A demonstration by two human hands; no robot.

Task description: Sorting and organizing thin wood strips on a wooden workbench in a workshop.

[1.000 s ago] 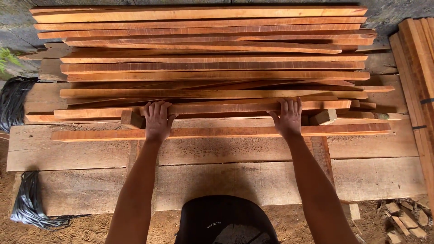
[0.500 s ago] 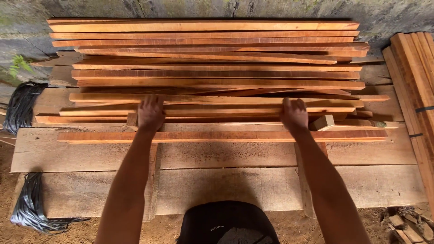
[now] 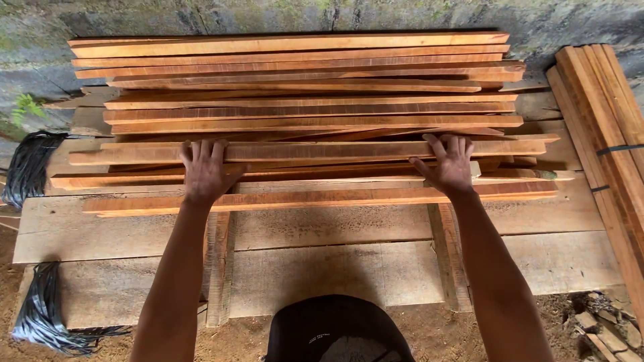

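A wide stack of reddish wooden slats (image 3: 302, 80) lies on pale, weathered planks (image 3: 335, 268), every slat running left to right. Near the stack's front edge, one long slat (image 3: 315, 151) lies crosswise under both hands, just ahead of the person. The left hand (image 3: 204, 171) presses flat near its left end, the right hand (image 3: 448, 164) near its right, set well apart, fingers spread and not curled around it, each about equally close.

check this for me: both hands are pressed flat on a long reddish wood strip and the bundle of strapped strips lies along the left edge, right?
Not quite. The head view shows the strapped bundle along the right edge. On the left lie black straps. The left hand and right hand do rest flat on the long strip.
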